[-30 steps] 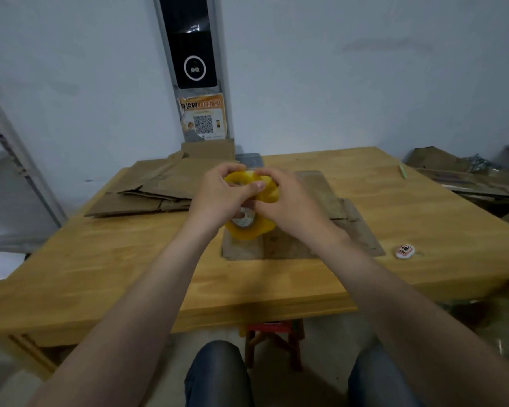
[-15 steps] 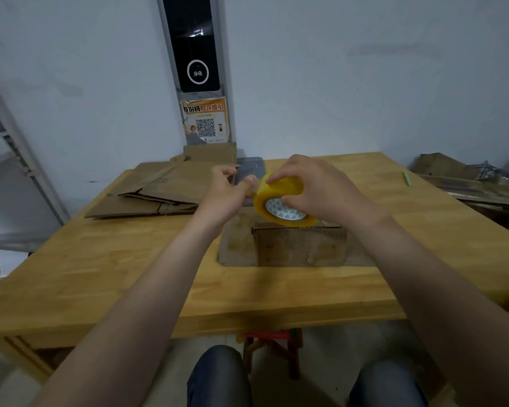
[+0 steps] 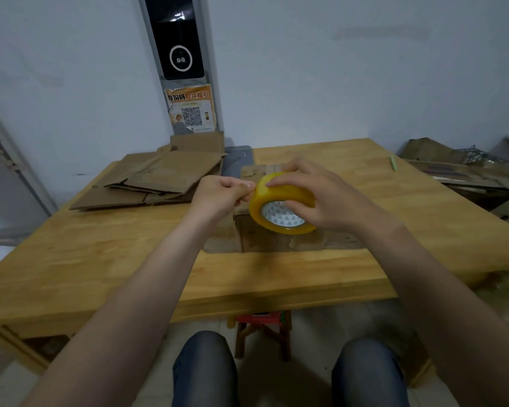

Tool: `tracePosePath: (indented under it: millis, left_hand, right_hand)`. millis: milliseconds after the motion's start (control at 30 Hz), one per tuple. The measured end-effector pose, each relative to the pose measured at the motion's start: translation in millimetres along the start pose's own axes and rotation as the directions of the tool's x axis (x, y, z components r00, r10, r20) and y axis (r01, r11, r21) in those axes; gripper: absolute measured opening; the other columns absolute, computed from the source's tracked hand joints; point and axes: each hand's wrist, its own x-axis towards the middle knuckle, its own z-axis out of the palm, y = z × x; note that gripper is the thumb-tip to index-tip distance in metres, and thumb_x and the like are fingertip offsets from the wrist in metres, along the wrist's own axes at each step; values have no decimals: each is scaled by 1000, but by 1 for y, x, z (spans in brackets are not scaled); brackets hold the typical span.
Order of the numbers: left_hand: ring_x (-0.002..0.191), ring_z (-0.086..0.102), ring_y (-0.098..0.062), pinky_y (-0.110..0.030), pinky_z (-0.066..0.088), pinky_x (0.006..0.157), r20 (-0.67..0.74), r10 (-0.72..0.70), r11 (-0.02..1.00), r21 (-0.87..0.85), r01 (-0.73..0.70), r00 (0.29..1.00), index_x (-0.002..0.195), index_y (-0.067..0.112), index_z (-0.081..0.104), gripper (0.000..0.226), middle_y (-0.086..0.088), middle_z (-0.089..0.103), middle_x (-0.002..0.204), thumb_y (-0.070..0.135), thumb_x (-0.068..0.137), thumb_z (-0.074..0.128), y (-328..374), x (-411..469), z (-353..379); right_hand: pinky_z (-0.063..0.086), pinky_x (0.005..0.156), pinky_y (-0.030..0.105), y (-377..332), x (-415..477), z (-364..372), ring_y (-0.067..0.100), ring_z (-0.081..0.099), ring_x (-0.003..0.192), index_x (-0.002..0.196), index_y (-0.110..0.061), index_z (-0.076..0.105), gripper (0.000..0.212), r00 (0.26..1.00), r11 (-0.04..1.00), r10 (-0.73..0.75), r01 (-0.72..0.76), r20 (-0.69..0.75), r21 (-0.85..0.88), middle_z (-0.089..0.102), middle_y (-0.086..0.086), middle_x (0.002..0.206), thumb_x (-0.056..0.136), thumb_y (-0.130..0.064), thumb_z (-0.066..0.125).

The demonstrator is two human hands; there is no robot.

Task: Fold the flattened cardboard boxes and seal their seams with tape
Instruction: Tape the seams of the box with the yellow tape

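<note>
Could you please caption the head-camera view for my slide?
Right hand grips a yellow tape roll above a cardboard box; left hand pinches at the roll's edge.

- 2 bare hands are in view: the left hand [image 3: 218, 198] and the right hand [image 3: 321, 198].
- The left forearm [image 3: 147, 289] and the right forearm [image 3: 429, 289] are bare from the wrist to the edge of the picture.
- Dark blue jeans cover both legs, seen at the left knee [image 3: 204, 368] and the right knee [image 3: 368, 374].
- The denim looks smooth and is a little paler over the top of each knee.
</note>
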Motion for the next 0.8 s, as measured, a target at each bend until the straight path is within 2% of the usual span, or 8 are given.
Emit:
tracePosePath:
  millis: [67,167,300,433,500,567,700,800]
  left_hand:
    - [61,60,11,-9,44,55,-18,31,999,28,-30,999,90,6,81,19,17,71,69,23,95,73,0,0,0]
    - [78,64,6,-19,45,70,-31,54,997,65,-52,998,88,6,81,22,16,74,75,26,93,75,-2,-1,-3]
    - [81,64,2,-22,44,73,-35,75,996,53,-73,997,87,9,81,21,14,74,77,28,93,75,-5,-4,-4]
    - [79,64,-1,-22,45,73,-40,97,994,50,-95,995,87,11,80,19,10,74,75,28,94,74,-3,-10,-5]
    - [75,61,2,-20,44,70,-49,89,995,49,-86,995,83,14,79,18,10,73,77,27,94,73,-7,-11,-9]
    - [69,58,4,-16,42,64,-71,59,997,53,-55,996,83,15,78,18,12,71,78,27,95,72,-11,-12,-16]
    - [74,55,1,-20,41,66,-88,23,1000,23,-21,996,86,15,78,18,10,70,80,29,95,73,-22,-14,-21]
    - [73,55,0,-22,42,65,-126,22,1000,-1,-22,992,86,14,78,18,7,71,78,30,94,73,-26,-17,-19]
  right_hand:
    - [49,97,41,0,-5,0,17,48,123,140,-39,51,49,1000,1000,0,0,16,25,45,-7,136,95,-31,69]
    - [45,98,33,-3,-8,-5,12,47,124,139,-37,55,49,999,1000,1,-2,43,9,47,-8,139,93,-30,72]
    - [35,94,24,-8,-5,-17,5,42,118,138,-44,54,52,990,999,42,-41,138,-14,47,-11,138,92,-30,74]
    - [38,103,33,-4,-9,-26,12,45,126,138,-52,52,49,943,995,102,-101,317,-22,50,-10,138,95,-34,69]
    - [35,95,27,-1,-16,-29,12,45,121,138,-53,52,48,919,991,130,-112,371,-70,48,-13,128,97,-32,67]
    - [35,92,27,1,-24,-31,15,45,119,139,-53,51,49,916,987,151,-120,371,-106,48,-9,125,98,-31,67]
    - [43,100,38,6,-37,-31,22,46,122,133,-65,46,53,926,985,169,-143,339,-100,49,2,135,97,-34,68]
    - [45,92,37,11,-41,-35,21,49,111,124,-70,48,54,936,991,131,-113,327,-72,51,2,123,95,-30,70]
